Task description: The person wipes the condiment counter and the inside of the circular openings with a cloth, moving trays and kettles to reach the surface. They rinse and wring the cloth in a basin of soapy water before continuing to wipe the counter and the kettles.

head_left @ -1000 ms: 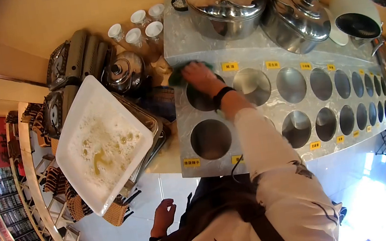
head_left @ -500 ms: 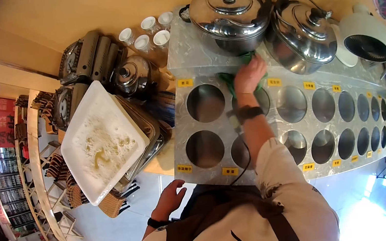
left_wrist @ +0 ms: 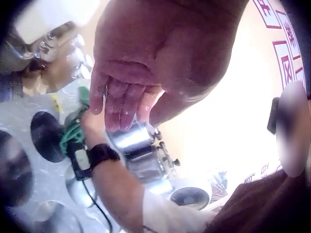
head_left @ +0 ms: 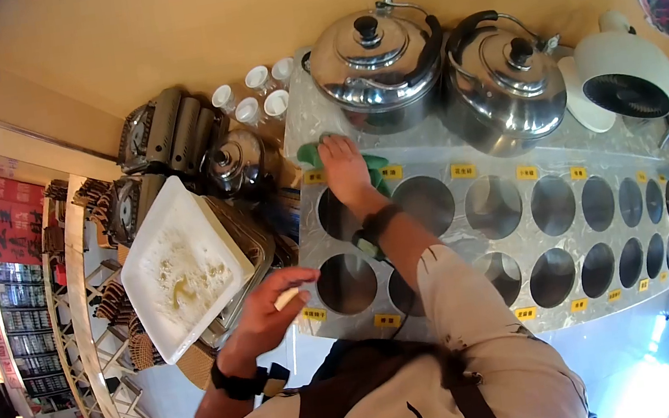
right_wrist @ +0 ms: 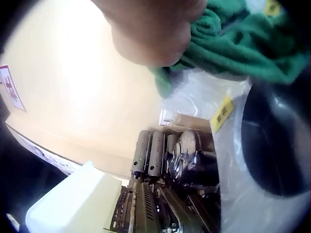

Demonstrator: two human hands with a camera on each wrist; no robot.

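Observation:
My right hand (head_left: 345,172) grips a bunched green cloth (head_left: 378,173) against the grey marbled counter, just behind the leftmost back hole. In the right wrist view, folds of the green cloth (right_wrist: 248,51) spill out beside the hand, over the edge of a dark round hole (right_wrist: 274,141). My left hand (head_left: 268,311) is raised near the front left corner of the counter, fingers loosely bent and holding nothing. The left wrist view shows the left hand (left_wrist: 160,58) up close, with my right forearm and its dark band beyond.
Two rows of round holes with yellow labels run along the counter (head_left: 438,156). Two lidded steel pots (head_left: 373,58) stand behind them, beside a white fan-like appliance (head_left: 623,74). On the left are a white tub (head_left: 143,274) of foamy liquid, portable stoves (head_left: 162,135), a kettle (head_left: 238,158) and several cups (head_left: 248,112).
My right hand with the green cloth went right to behind the second back hole, then returned left. The left hand rose from low beside the body toward the counter's front corner.

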